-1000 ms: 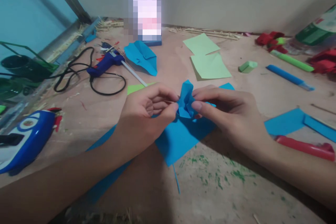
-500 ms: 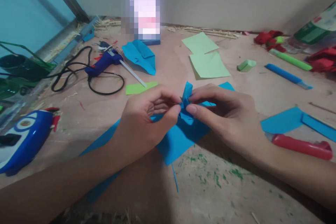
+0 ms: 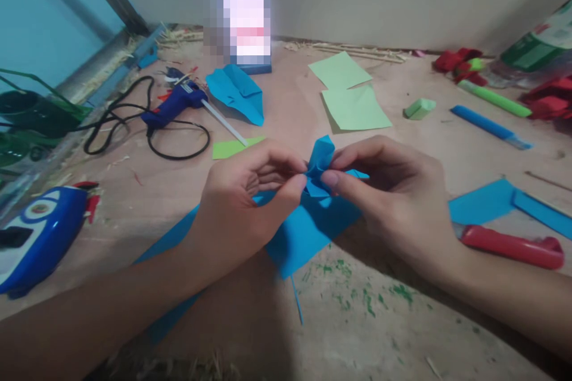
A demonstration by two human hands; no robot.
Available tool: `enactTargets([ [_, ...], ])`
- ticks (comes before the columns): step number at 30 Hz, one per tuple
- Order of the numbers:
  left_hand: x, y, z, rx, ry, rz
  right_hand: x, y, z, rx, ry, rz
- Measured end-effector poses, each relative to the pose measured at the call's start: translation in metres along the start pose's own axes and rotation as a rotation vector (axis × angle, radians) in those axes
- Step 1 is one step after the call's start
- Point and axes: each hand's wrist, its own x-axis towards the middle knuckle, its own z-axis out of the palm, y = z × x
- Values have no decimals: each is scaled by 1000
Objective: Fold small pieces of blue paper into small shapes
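A small folded blue paper piece (image 3: 320,158) is held up between both hands near the middle of the view. My left hand (image 3: 250,196) pinches its left side between thumb and forefinger, the other fingers curled behind. On the opposite side, my right hand (image 3: 393,190) grips it with thumb and forefinger. Points of the folded paper stick out upward and downward between the fingertips. Beneath the hands lies a larger blue paper sheet (image 3: 304,241), partly covered by the left forearm. A light green strip (image 3: 227,149) rests just beyond my left hand.
A blue glue gun (image 3: 172,108) with a black cord lies at the back left, beside crumpled blue paper (image 3: 239,95). Green sheets (image 3: 355,108) are behind the hands. A red-handled cutter (image 3: 512,247) lies right, a blue-white tool (image 3: 44,238) left, a bottle (image 3: 531,50) back right.
My right hand has shifted slightly right and its fingertips stand a little farther from the left ones. The folded blue paper has turned, showing a wider upper flap.
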Motion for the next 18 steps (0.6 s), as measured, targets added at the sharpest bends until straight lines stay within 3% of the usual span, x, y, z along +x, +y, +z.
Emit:
enactTargets([
  [5,1,1,1,120,10,63,8,-2,-3,167,-73,104],
  [18,0,-1,-1,166,40,120,11,-4,-4,193,-213,249],
])
